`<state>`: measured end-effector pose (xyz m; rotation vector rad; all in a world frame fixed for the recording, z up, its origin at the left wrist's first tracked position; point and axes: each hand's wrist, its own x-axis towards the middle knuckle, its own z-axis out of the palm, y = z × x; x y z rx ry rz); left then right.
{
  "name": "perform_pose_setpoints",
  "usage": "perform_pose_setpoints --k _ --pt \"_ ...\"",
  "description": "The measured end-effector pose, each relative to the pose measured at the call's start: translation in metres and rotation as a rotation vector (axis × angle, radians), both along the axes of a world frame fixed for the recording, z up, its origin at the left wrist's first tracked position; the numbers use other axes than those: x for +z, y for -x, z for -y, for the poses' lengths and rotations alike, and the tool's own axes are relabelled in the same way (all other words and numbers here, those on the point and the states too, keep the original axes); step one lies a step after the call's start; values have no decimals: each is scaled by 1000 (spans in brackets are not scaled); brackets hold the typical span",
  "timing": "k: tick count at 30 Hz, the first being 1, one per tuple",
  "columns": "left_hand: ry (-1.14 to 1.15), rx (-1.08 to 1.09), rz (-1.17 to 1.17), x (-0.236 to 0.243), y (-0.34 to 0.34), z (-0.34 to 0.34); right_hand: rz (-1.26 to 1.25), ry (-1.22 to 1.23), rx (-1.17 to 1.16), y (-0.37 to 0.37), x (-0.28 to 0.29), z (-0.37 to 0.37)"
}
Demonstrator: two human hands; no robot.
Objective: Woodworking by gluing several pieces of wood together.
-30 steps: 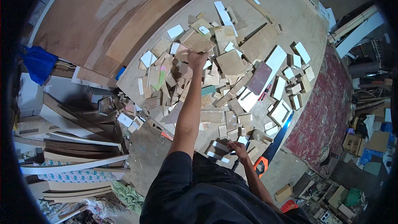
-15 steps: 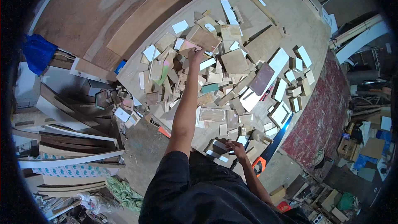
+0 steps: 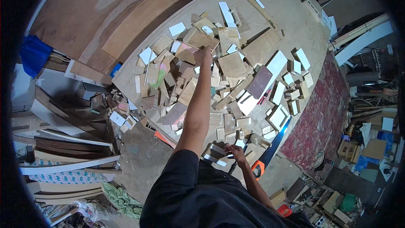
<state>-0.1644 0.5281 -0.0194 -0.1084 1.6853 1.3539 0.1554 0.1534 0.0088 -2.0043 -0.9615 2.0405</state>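
Note:
My left arm stretches over the heap of wood offcuts. My left hand [image 3: 203, 56] is closed at the right edge of a brown board [image 3: 185, 53] with a pinkish patch; its fingertips are partly hidden. A larger tan board [image 3: 201, 39] lies just beyond the knuckles. By the table's near edge, my right hand [image 3: 237, 153] pinches the end of a small wooden block [image 3: 216, 154] with white edges, close to my body. A glue-like pale bottle [image 3: 260, 140] lies to the right of that hand. Beside it rests a handsaw [image 3: 270, 150] with an orange and black handle.
A purplish-brown block [image 3: 260, 82] and white-faced pieces [image 3: 277, 93] lie on the table's right. A long wooden strip [image 3: 262, 10] lies at the far side. Curved boards [image 3: 71, 166] are stacked at left. Reddish flooring [image 3: 318, 109] borders the table's right edge.
My left hand has shifted slightly right and nearer, and the pinkish board beside it shows more of its face. My left forearm now covers most of the green block. The view has shifted slightly.

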Motion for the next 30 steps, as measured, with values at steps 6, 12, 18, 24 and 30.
perform_pose_setpoints --k 6,12,18,24,30 --pt "-161 119 -276 -5 2 -4 -16 8 16 8 3 -4" --pt "-390 383 -643 22 8 44 -76 26 44 30 9 -7" --pt "-601 71 -717 134 -57 156 163 -358 454 5 -14 4" --pt "-537 -149 -704 177 -69 311 559 -761 1090 44 9 41" --pt "-388 -247 -280 216 -59 388 641 -784 1074 47 6 39"
